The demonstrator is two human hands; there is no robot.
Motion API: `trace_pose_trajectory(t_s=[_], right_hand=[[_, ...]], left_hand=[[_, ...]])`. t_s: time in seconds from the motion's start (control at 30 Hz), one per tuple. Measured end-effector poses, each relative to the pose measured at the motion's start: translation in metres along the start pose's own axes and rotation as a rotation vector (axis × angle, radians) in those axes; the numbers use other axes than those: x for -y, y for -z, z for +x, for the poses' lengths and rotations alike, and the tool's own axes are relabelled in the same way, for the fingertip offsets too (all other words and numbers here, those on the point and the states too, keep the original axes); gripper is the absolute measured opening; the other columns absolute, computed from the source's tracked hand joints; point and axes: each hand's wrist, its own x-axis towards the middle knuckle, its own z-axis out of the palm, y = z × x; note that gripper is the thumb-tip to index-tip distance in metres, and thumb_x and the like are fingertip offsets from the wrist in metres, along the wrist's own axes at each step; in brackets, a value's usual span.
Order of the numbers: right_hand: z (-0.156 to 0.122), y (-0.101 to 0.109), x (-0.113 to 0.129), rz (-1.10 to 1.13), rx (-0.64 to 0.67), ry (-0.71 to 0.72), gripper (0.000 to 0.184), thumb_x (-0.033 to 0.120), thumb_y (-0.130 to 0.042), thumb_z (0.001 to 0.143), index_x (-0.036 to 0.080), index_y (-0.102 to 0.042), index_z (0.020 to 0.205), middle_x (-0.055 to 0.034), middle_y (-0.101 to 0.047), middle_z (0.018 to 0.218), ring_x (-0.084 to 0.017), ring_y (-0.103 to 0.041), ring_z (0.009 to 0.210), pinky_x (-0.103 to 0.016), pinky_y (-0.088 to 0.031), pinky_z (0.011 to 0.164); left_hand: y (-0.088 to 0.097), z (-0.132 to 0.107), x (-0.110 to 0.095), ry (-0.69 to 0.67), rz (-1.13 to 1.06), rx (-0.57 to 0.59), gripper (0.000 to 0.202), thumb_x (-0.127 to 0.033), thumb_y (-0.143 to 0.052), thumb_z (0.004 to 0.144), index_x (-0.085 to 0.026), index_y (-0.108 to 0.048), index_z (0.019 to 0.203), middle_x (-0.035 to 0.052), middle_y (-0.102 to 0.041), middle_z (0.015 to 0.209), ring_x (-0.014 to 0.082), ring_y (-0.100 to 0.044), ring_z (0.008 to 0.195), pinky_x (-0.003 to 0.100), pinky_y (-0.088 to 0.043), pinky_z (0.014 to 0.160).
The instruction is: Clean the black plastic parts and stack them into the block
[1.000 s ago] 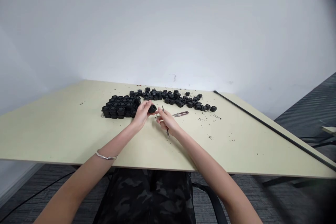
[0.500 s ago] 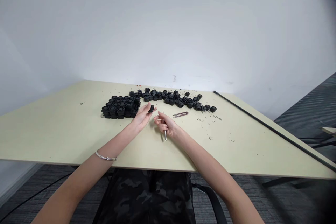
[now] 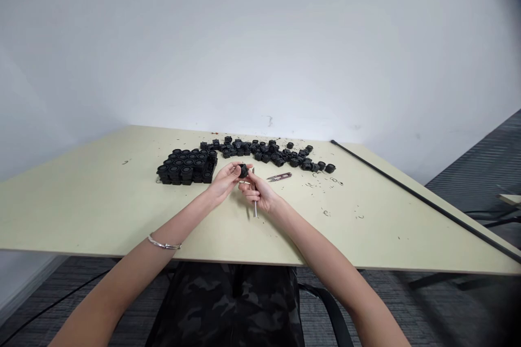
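My left hand (image 3: pixel 224 181) grips a small black plastic part (image 3: pixel 243 171) between thumb and fingers, above the table. Close beside it, my right hand (image 3: pixel 260 191) has its fingers wrapped round a slim metal tool (image 3: pixel 255 208) that points away from me; its exact kind is hard to make out. The thumb and forefinger of that hand touch the right side of the black part. Left of my hands stands a stacked block of similar black parts (image 3: pixel 186 165) with round tops, in rows.
Many loose black parts (image 3: pixel 264 150) lie scattered across the back of the table (image 3: pixel 101 195). Thread snips (image 3: pixel 280 177) rest right of my hands, among thin black scraps (image 3: pixel 325 213). A long black rod (image 3: pixel 411 191) runs along the right side. Behind is a wall (image 3: pixel 260 54).
My left hand has moved slightly right with the black part, which has turned. My right thumb and forefinger now meet it; before, the two hands were apart.
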Motion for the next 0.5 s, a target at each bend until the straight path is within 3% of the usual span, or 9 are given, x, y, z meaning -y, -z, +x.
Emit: trace_pose_trajectory(t_s=[0.1, 0.2, 0.3, 0.37, 0.5], right_hand=[[-0.0003, -0.0014, -0.0004, 0.024, -0.001, 0.016, 0.043, 0.041, -0.021, 0.098, 0.015, -0.045, 0.073, 0.0056, -0.043, 0.053, -0.001, -0.008, 0.034, -0.011, -0.009, 0.028], [-0.0008, -0.0028, -0.0015, -0.010, 0.003, 0.091, 0.033, 0.041, -0.034, 0.095, 0.016, -0.045, 0.077, 0.0051, -0.046, 0.058, -0.001, -0.011, 0.036, -0.011, -0.011, 0.029], [-0.0005, -0.0029, -0.0028, -0.132, -0.058, 0.264, 0.021, 0.037, -0.052, 0.087, 0.019, -0.043, 0.083, 0.0044, -0.052, 0.065, 0.000, -0.019, 0.038, -0.011, -0.013, 0.033], [0.0001, -0.0021, -0.0028, -0.255, -0.113, 0.377, 0.024, 0.037, -0.059, 0.081, 0.021, -0.042, 0.087, 0.0049, -0.054, 0.069, -0.001, -0.024, 0.039, -0.012, -0.015, 0.035], [0.0008, 0.0003, 0.0004, -0.515, -0.247, 0.521, 0.029, 0.038, -0.061, 0.076, 0.024, -0.044, 0.095, 0.0071, -0.051, 0.069, -0.001, -0.026, 0.041, -0.013, -0.016, 0.037]], left_hand=[[-0.0010, -0.0014, 0.0007, -0.031, 0.045, 0.033, 0.046, -0.041, -0.078, 0.060, -0.016, -0.055, 0.090, 0.0127, -0.065, 0.109, 0.0179, -0.062, 0.093, 0.030, -0.045, 0.084], [0.0011, 0.0010, 0.0031, -0.104, 0.134, -0.024, 0.041, -0.038, -0.077, 0.063, -0.017, -0.054, 0.088, 0.0098, -0.065, 0.107, 0.0171, -0.059, 0.100, 0.030, -0.043, 0.088], [0.0048, 0.0053, 0.0052, -0.163, 0.247, -0.140, 0.037, -0.038, -0.076, 0.063, -0.017, -0.056, 0.086, 0.0046, -0.064, 0.096, 0.0129, -0.060, 0.088, 0.026, -0.044, 0.081], [0.0059, 0.0069, 0.0049, -0.160, 0.298, -0.197, 0.037, -0.039, -0.075, 0.063, -0.016, -0.056, 0.085, 0.0019, -0.062, 0.088, 0.0109, -0.059, 0.079, 0.024, -0.045, 0.076], [0.0032, 0.0055, 0.0007, -0.080, 0.352, -0.242, 0.036, -0.044, -0.073, 0.064, -0.015, -0.058, 0.081, 0.0027, -0.062, 0.083, 0.0125, -0.059, 0.077, 0.025, -0.047, 0.071]])
